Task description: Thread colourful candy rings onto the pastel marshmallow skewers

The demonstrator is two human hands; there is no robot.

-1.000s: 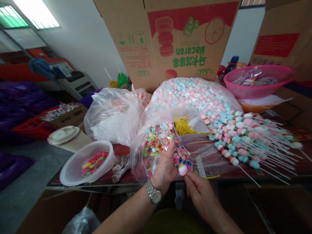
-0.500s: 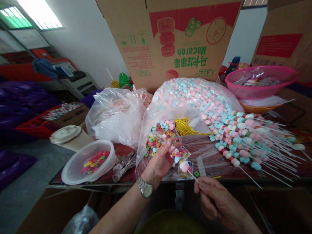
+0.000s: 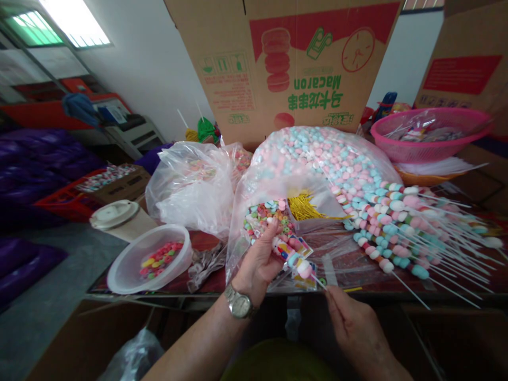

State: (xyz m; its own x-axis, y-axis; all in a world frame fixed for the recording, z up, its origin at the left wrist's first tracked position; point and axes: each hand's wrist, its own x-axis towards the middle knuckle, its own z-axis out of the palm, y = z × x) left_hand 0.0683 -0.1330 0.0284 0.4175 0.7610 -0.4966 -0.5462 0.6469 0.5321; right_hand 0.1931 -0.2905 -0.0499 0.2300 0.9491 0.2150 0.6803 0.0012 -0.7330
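Note:
My left hand [image 3: 257,262], with a steel wristwatch [image 3: 239,302], grips a small printed clear wrapper [image 3: 288,250] around a candy skewer. A pink-and-white marshmallow candy [image 3: 305,270] sits at the wrapper's lower end. My right hand [image 3: 353,330] pinches the thin white stick [image 3: 319,282] below that candy. Behind my left fingers lies a clear bag of ring-shaped coloured candies [image 3: 270,216]. Beyond it is a large bag of pink and blue candies [image 3: 317,153]. Finished skewers [image 3: 400,233] fan out to the right.
A tub of coloured candies [image 3: 119,276] and a lidded cup [image 3: 119,219] stand left of my hands. Yellow sticks [image 3: 302,208] lie in a bag. A pink basket [image 3: 432,127] and a printed carton flap [image 3: 286,69] stand behind, above a red tabletop [image 3: 206,280].
My right hand has slid down and right along the stick. My left hand has turned the wrapper slightly. The whole scene has shifted right in view.

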